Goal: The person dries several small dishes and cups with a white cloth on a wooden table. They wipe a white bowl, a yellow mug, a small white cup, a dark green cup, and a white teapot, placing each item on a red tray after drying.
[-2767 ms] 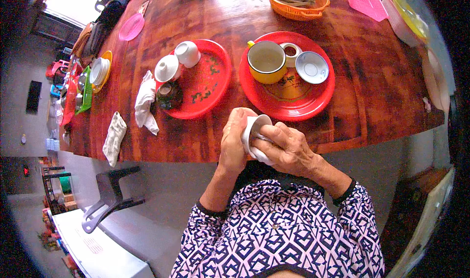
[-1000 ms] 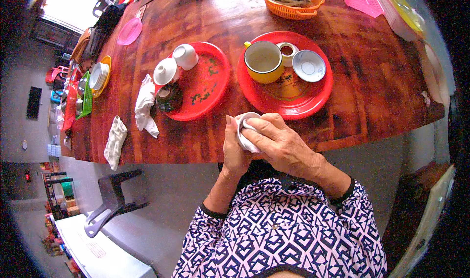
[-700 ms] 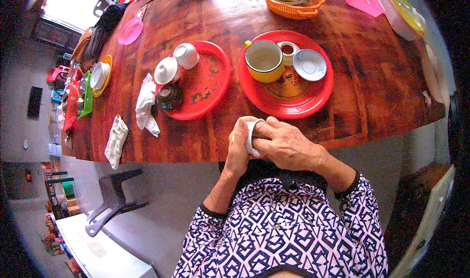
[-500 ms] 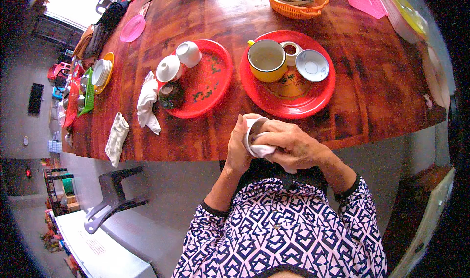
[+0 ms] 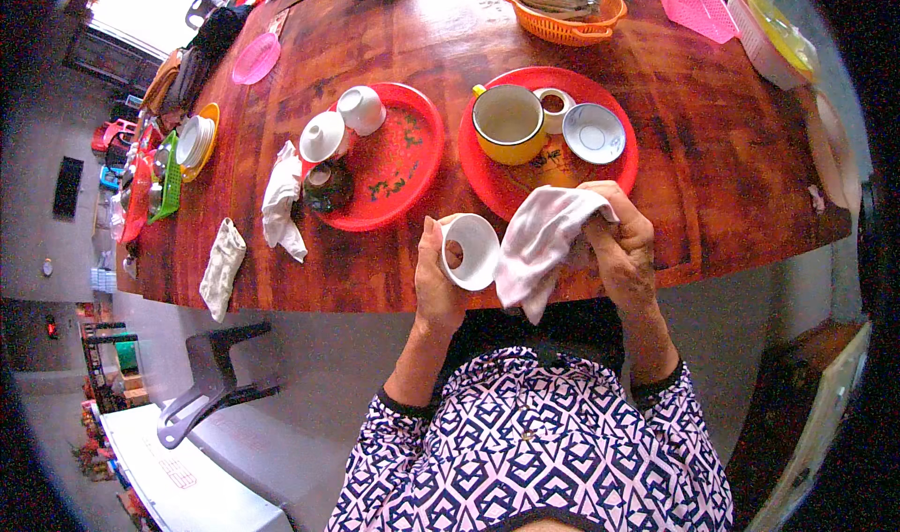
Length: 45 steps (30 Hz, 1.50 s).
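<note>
Near the table's front edge, my left hand (image 5: 436,279) is closed around a white cup-like piece (image 5: 479,260), tilted so its wide mouth faces right. A round opening shows at its inner end, with skin visible through it. My right hand (image 5: 622,255) grips a pale cloth (image 5: 546,241) by its upper right corner, and the cloth hangs beside the piece. Just beyond, a red tray (image 5: 614,178) bears a yellow enamel mug (image 5: 511,138), a small white holed piece (image 5: 561,122) and a white saucer (image 5: 596,134).
At left, another red tray (image 5: 398,204) carries a white lidded vessel (image 5: 322,138), a white cup (image 5: 362,110) and a dark cup (image 5: 328,187). Two cloths (image 5: 283,204) lie beside it. An orange basket (image 5: 572,33) stands farther back. A dark chair (image 5: 214,368) is at lower left.
My right hand has drawn the cloth out of the white piece and moved right and up with it. My left hand has shifted slightly left, turning the piece's mouth into view.
</note>
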Available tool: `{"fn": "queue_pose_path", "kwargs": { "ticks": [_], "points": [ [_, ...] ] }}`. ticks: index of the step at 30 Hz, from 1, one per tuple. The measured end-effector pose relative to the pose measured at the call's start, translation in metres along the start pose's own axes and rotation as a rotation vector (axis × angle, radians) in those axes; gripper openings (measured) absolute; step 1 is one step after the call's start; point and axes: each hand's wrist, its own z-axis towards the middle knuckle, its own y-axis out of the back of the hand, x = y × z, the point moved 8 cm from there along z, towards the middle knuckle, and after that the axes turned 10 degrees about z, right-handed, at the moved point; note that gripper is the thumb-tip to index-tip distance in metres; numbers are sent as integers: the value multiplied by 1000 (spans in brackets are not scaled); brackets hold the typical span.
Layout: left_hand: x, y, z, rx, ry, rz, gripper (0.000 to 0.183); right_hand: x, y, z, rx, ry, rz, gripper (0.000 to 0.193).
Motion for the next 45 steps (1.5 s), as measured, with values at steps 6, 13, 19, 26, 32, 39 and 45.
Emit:
{"fn": "queue_pose_path", "kwargs": {
  "ticks": [6, 13, 19, 26, 32, 39, 45],
  "points": [
    [6, -21, -3, 104, 59, -156, 52, 13, -68, -9, 192, 485, -559, 32],
    [-13, -11, -7, -74, -167, 78, 48, -14, -84, -16, 443, 91, -373, 46],
    [-14, -9, -5, -86, -184, 146, 52, -3, -81, -24, 398, 296, -406, 43],
    [-14, -23, -6, 5, -88, 62, 53, 35, -68, -19, 101, 737, -696, 29],
    [1, -17, -4, -11, -29, 71, 54, 28, -94, -10, 164, 793, -1028, 21],
    [1, -9, -6, -86, -123, 393, 55, -4, -104, -5, 388, 584, -1205, 17],
    [7, -11, -1, -26, -193, 381, 58, -26, -93, -3, 629, 215, -789, 17]
  ]
}}
